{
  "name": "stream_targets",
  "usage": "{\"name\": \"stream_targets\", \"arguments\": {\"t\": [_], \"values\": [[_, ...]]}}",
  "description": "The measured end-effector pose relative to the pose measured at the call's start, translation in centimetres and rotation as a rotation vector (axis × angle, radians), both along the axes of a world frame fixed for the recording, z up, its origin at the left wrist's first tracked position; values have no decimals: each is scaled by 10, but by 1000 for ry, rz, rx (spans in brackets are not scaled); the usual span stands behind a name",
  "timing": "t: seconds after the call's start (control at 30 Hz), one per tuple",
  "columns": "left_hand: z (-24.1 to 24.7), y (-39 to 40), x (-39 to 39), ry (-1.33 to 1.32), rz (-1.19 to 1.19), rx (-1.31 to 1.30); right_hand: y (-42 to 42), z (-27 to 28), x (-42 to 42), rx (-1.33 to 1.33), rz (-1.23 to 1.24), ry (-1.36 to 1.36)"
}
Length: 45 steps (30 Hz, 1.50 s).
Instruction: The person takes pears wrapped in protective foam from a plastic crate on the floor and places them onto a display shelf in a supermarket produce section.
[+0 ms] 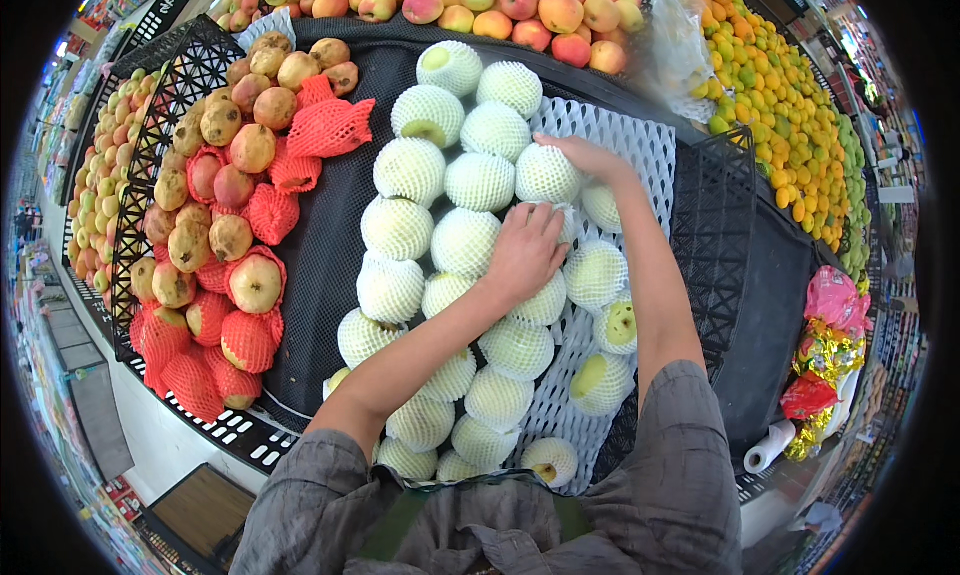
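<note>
Rows of pale green fruits in white foam nets (465,241) fill the middle of the display. My left hand (527,243) curls over one netted fruit (564,216), which is mostly hidden under my fingers. Just beyond it, my right hand (581,155) cups the far right side of another netted fruit (546,174), its thumb side out of clear sight. Looser netted fruits, such as one with a spotted green patch (619,321), lie to the right on a white foam mesh sheet (637,136).
Pomegranates (251,147), some in red foam nets (247,342), stand left beside a black plastic crate wall (139,200). Apples (517,5) line the back. Small orange fruits (780,102) are piled right. A black crate panel (712,237) and a plastic roll (769,446) lie nearer.
</note>
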<state>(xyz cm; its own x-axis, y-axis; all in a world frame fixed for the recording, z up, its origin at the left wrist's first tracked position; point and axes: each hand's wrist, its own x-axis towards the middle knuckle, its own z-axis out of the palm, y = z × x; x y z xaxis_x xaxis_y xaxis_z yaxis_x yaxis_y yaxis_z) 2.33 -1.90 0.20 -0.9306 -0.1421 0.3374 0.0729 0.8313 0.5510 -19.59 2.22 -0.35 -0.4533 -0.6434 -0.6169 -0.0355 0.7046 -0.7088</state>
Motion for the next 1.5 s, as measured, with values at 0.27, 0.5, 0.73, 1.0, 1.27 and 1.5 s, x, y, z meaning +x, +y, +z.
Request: {"name": "stream_targets", "arguments": {"t": [0.27,0.5,0.73,1.0,1.27,1.5], "values": [[-11,-16,-62,18,87,-87,46,-31,-26,-282,119,704],[-20,-22,-59,-45,73,-120,84,45,19,559,-132,400],[-18,-20,-61,-42,68,-125,123,24,4,47,-295,233],[-21,-23,-58,-42,86,-130,42,-5,-7,-486,-573,-117],[-18,-20,-58,-28,84,-143,12,-49,-48,-168,-244,802],[-2,-35,-106,66,28,-137,28,-42,-38,-303,-161,559]]}}
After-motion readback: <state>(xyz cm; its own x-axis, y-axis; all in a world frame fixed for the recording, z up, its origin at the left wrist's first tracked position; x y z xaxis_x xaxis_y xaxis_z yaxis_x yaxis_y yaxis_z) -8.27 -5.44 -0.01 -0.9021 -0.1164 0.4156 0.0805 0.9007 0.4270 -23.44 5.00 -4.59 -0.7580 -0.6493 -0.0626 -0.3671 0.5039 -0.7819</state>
